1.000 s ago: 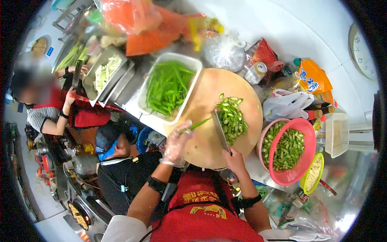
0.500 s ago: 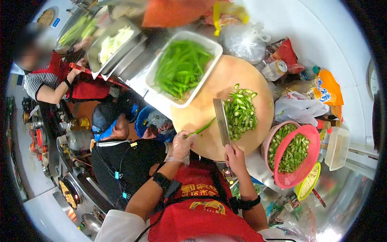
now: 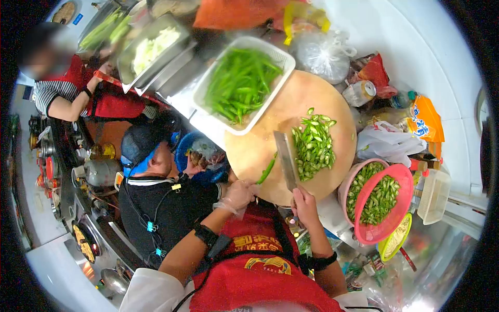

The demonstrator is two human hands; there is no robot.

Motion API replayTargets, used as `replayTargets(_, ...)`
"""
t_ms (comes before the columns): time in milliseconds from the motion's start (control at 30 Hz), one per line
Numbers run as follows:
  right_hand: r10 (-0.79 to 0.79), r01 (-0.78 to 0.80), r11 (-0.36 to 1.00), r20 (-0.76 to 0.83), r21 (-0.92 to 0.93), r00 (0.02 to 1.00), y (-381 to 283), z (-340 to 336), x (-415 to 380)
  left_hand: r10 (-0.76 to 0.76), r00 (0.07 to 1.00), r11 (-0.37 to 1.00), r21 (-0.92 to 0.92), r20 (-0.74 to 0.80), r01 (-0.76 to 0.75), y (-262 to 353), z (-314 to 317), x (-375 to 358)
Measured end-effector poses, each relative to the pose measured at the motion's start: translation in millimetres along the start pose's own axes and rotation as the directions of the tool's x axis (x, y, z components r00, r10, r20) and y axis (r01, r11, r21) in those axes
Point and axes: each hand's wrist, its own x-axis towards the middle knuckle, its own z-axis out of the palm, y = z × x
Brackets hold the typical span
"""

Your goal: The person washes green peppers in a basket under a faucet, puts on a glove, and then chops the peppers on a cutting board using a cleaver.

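Note:
My left hand (image 3: 239, 196), in a clear plastic glove, pinches one end of a green chili pepper (image 3: 267, 169) at the near left edge of the round cutting board (image 3: 260, 151). My right hand (image 3: 305, 206) is closed around the handle of a cleaver (image 3: 286, 160), whose blade stands between the whole pepper and a heap of sliced green chili (image 3: 315, 146). Beyond my left hand, a white plastic basket (image 3: 287, 61) of whole green chilies (image 3: 241, 86) overlaps the board's far left edge.
Right of the board, a pink basket (image 3: 407, 190) of sliced chili rests tilted against another pink bowl (image 3: 344, 182). Bags and a can (image 3: 358, 93) crowd the wall side. A co-worker in black (image 3: 166, 218) is close on my left; another person (image 3: 65, 96) stands farther back.
My left hand has shifted slightly right and toward me, and the pepper in it points more steeply away from me. The cleaver stays nearly in place beside the slices.

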Motion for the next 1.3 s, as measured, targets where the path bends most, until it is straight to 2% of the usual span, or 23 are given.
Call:
replayTargets(67, -0.002, 0.004, 0.998, -0.032, 0.062, 1.000, 5.7, -7.0, -9.2, 0.009, 1.000, 0.979, -0.202, 0.024, -0.004, 35.1, -1.0, -17.4)
replayTargets(133, 0.028, -0.014, 0.987, -0.089, 0.160, 0.996, 6.5, -12.4, -15.9, 0.059, 0.998, 0.989, -0.138, 0.002, -0.059, 40.2, 13.2, -11.5)
replayTargets(200, 0.011, 0.004, 0.987, -0.094, 0.163, 0.995, 7.8, -16.3, -19.5, 0.162, 0.978, 0.987, 0.029, -0.134, -0.160, 51.6, 26.5, -5.0)
replayTargets(233, 0.009, 0.006, 0.991, -0.109, 0.134, 0.994, 13.0, -19.2, -19.7, 0.049, 0.993, 0.999, -0.015, -0.109, -0.051, 61.7, 30.0, -2.3)
replayTargets(267, 0.006, 0.007, 0.994, -0.121, 0.105, 0.993, 16.9, -20.7, -20.6, 0.047, 0.992, 0.999, -0.020, -0.114, -0.050, 64.5, 32.9, 4.6)
replayTargets(333, 0.007, 0.005, 0.996, -0.121, 0.093, 0.993, 21.3, -21.0, -23.9, 0.020, 0.997, 0.981, 0.194, -0.080, -0.004, 66.3, 36.2, 16.8)
replayTargets(400, 0.008, 0.001, 0.996, -0.115, 0.084, 0.993, 23.6, -18.1, -26.2, 0.026, 0.995, 0.984, 0.177, -0.099, -0.008, 64.9, 36.6, 19.6)
replayTargets(467, 0.030, -0.008, 0.987, -0.142, 0.158, 0.989, 23.5, -12.2, -29.3, 0.028, 0.992, 0.986, 0.167, -0.119, -0.008, 56.1, 34.4, 22.5)
replayTargets(533, 0.032, -0.013, 0.989, -0.132, 0.144, 0.991, 24.0, -9.0, -29.2, -0.141, 0.975, 0.981, 0.105, -0.174, 0.161, 43.1, 31.1, 32.9)
replayTargets(567, 0.037, -0.020, 0.992, -0.133, 0.127, 0.990, 23.8, -8.5, -28.9, -0.144, 0.973, 0.981, 0.107, -0.178, 0.164, 34.6, 29.9, 33.1)
replayTargets(633, 0.025, -0.010, 0.992, -0.123, 0.125, 0.992, 22.5, -8.7, -27.5, -0.060, 0.922, 0.990, -0.138, -0.382, 0.007, 30.7, 12.9, 19.9)
replayTargets(667, 0.015, -0.001, 0.993, -0.116, 0.121, 0.993, 21.3, -9.1, -26.9, -0.060, 0.922, 0.990, -0.138, -0.383, 0.007, 24.8, 6.3, 16.4)
replayTargets(733, 0.022, -0.008, 0.993, -0.112, 0.122, 0.993, 18.0, -9.2, -25.2, -0.097, 0.838, 0.948, -0.307, -0.536, -0.086, 5.6, -8.8, 12.3)
replayTargets(800, 0.025, -0.011, 0.992, -0.107, 0.123, 0.994, 14.2, -9.0, -22.2, -0.107, 0.786, 0.848, -0.468, -0.609, -0.247, -34.4, -26.3, 24.8)
replayTargets(833, 0.007, 0.004, 0.995, -0.107, 0.103, 0.994, 12.6, -8.9, -21.4, -0.051, 0.722, 0.962, -0.228, -0.690, -0.150, -29.0, -44.4, 18.8)
replayTargets(867, -0.010, 0.019, 0.997, -0.104, 0.080, 0.994, 11.2, -8.4, -20.9, -0.101, 0.715, 0.977, -0.204, -0.692, -0.059, -21.0, -53.9, 12.4)
replayTargets(1033, 0.018, -0.010, 0.995, -0.080, 0.100, 0.997, 9.3, -2.3, -14.7, 0.006, 0.809, 0.940, -0.272, -0.588, -0.205, 2.0, -42.8, 4.0)
replayTargets(1067, 0.027, -0.020, 0.995, -0.065, 0.102, 0.998, 10.7, -1.6, -11.8, 0.092, 0.770, 0.952, -0.170, -0.632, -0.254, 16.2, -34.7, -0.3)
replayTargets(1133, 0.017, -0.012, 0.996, -0.061, 0.084, 0.998, 10.8, -0.6, -3.2, 0.039, 0.856, 0.873, -0.400, -0.515, -0.280, 27.5, -10.6, -1.7)
replayTargets(1167, 0.006, -0.002, 0.997, -0.052, 0.072, 0.999, 8.6, -1.2, 0.5, 0.075, 0.887, 0.953, -0.229, -0.456, -0.198, 5.3, 8.1, 12.2)
replayTargets(1200, 0.009, -0.005, 0.998, -0.067, 0.064, 0.998, 2.8, 0.0, 2.6, 0.080, 0.892, 0.949, -0.239, -0.445, -0.204, 13.3, 15.4, 12.8)
replayTargets(1267, 0.040, -0.019, 0.986, -0.124, 0.168, 0.991, -10.7, 5.5, 8.7, 0.113, 0.932, 0.953, -0.228, -0.344, -0.200, 41.2, 26.9, 7.2)
replayTargets(1300, 0.078, -0.050, 0.979, -0.137, 0.197, 0.988, -13.9, 6.2, 12.7, 0.182, 0.922, 0.940, -0.214, -0.342, -0.265, 51.5, 27.2, 7.5)
